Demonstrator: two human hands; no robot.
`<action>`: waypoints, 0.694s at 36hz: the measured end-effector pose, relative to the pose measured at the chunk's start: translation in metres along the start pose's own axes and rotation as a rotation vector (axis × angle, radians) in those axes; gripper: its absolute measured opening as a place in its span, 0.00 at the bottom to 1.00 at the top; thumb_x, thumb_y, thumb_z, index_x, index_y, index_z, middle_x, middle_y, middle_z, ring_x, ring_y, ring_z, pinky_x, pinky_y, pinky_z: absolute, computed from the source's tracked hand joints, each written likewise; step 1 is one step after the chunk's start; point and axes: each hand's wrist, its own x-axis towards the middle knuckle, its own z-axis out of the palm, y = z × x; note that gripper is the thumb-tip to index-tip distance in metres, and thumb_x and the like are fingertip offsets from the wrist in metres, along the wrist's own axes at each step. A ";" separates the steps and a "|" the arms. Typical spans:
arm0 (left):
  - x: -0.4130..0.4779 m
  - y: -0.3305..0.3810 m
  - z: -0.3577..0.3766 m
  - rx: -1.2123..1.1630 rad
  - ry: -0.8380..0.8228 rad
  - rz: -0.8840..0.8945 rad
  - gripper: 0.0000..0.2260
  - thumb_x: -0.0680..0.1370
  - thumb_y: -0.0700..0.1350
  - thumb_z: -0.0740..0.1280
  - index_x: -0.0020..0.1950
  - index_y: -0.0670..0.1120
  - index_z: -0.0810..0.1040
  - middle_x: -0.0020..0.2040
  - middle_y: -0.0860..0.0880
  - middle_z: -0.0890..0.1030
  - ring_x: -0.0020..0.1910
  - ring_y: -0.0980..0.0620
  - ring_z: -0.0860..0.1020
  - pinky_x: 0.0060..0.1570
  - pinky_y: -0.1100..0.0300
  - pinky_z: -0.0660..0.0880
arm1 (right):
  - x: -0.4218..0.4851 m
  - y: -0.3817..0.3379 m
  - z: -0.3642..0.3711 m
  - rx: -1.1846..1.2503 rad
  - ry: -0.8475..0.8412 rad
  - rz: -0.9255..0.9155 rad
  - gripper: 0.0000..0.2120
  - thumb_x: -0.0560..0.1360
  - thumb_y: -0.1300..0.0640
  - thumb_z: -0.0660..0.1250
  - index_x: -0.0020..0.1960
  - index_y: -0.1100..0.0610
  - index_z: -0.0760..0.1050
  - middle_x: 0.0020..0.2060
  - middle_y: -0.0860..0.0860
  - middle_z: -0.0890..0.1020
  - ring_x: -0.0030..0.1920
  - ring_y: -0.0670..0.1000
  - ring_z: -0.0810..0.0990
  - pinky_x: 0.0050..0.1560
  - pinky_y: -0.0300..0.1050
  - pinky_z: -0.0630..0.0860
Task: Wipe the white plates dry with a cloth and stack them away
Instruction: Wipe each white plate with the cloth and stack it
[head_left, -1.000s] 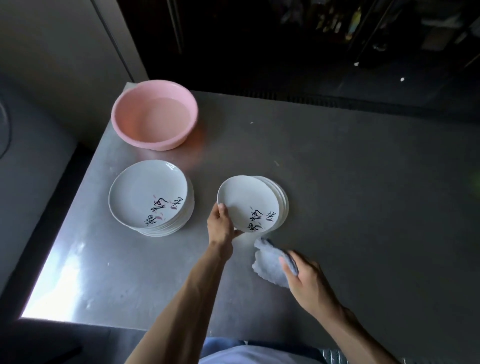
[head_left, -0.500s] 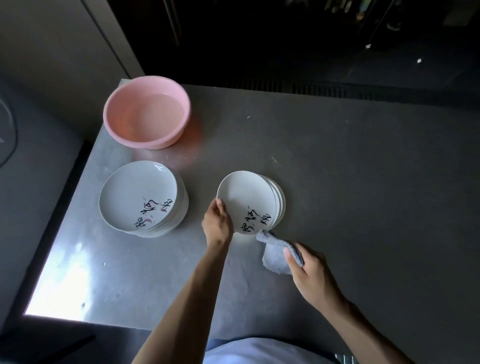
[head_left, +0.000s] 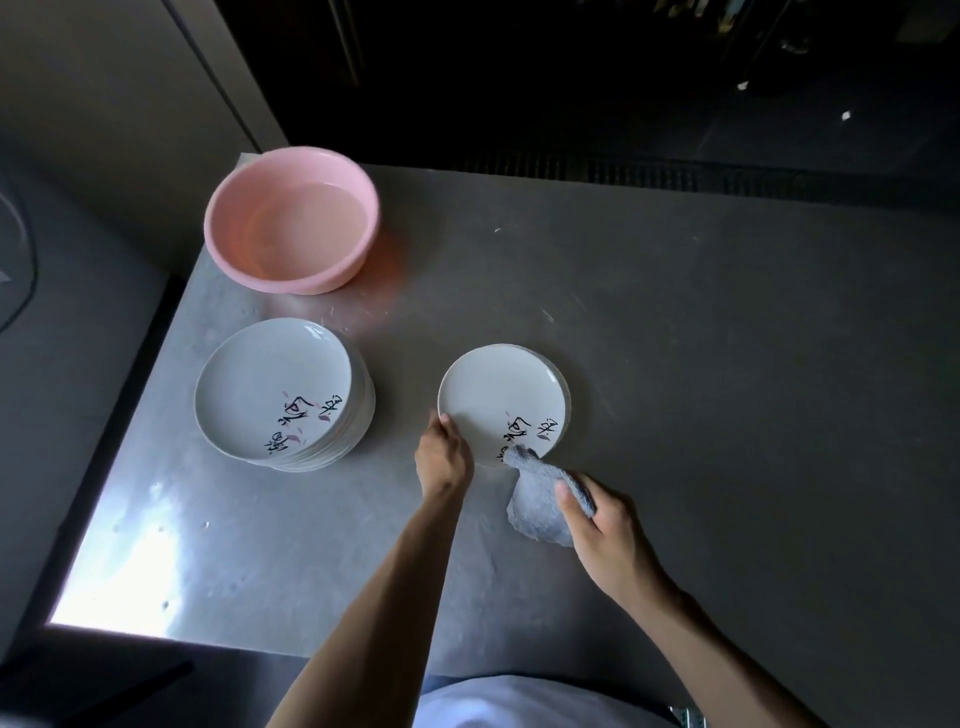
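Two stacks of white plates with black and pink brush marks sit on the metal table (head_left: 701, 395). The taller stack (head_left: 275, 389) is on the left. On the smaller stack, the top plate (head_left: 496, 395) is tilted up, and my left hand (head_left: 442, 457) grips its near-left rim. My right hand (head_left: 605, 530) holds a crumpled grey-blue cloth (head_left: 535, 493), whose tip touches the plate's near edge over the brush marks.
A pink plastic basin (head_left: 291, 218) holding water stands at the table's far left corner. The table's left edge drops to a dark gap beside a grey wall. A dark grille runs along the table's far edge.
My right hand has carried the cloth up from the table onto the near edge of the tilted plate. My left hand keeps its grip on the rim.
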 end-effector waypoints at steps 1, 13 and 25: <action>0.000 0.002 0.002 0.013 -0.015 0.008 0.20 0.88 0.52 0.51 0.62 0.39 0.75 0.52 0.32 0.82 0.50 0.29 0.82 0.52 0.39 0.81 | 0.000 0.000 0.000 -0.003 0.002 -0.002 0.15 0.81 0.44 0.58 0.47 0.53 0.76 0.42 0.50 0.82 0.46 0.50 0.80 0.50 0.31 0.72; -0.042 0.023 -0.034 -0.134 -0.254 0.399 0.23 0.78 0.44 0.62 0.74 0.48 0.76 0.65 0.46 0.72 0.69 0.46 0.71 0.73 0.48 0.69 | 0.007 -0.023 0.003 0.069 -0.004 0.019 0.08 0.81 0.45 0.59 0.48 0.37 0.75 0.42 0.39 0.82 0.44 0.41 0.80 0.46 0.31 0.73; -0.040 0.054 -0.105 -0.037 -0.416 0.714 0.07 0.85 0.51 0.66 0.52 0.49 0.78 0.58 0.57 0.85 0.66 0.58 0.79 0.68 0.50 0.75 | 0.024 -0.065 0.021 0.113 -0.045 0.071 0.08 0.79 0.42 0.61 0.55 0.36 0.77 0.51 0.37 0.84 0.53 0.39 0.81 0.52 0.30 0.74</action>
